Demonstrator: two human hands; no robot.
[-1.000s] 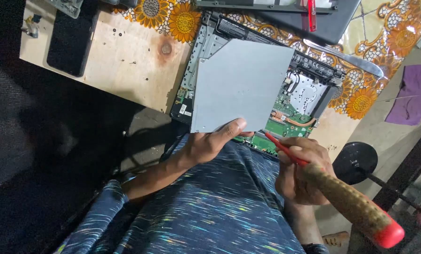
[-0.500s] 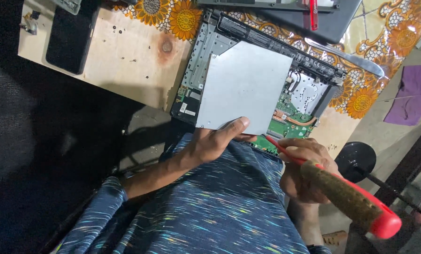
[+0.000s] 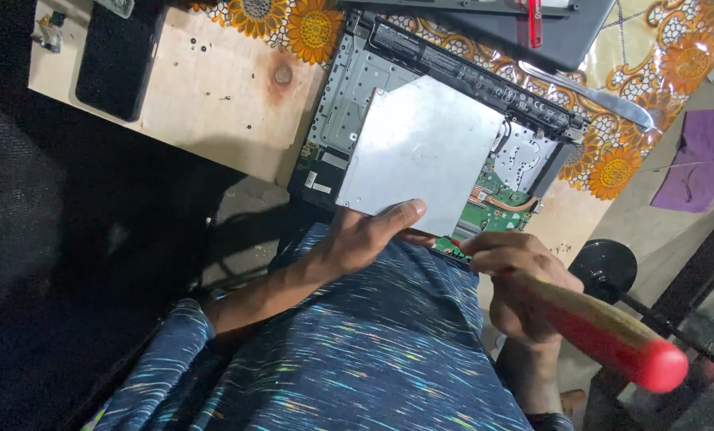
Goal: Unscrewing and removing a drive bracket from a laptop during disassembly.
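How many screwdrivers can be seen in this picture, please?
2. One screwdriver with a wooden, red-capped handle is in the right hand, at the opened laptop's near edge. A red-handled one lies on the dark device at the top. Others may be out of view.

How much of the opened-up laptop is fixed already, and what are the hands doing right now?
Done: the laptop lies with its cover off, green circuit board showing. In hand: the left hand grips the near edge of a flat silver metal drive lying over the insides, and the right hand holds a red-handled screwdriver at the near edge. Left: everything is open, nothing closed up.
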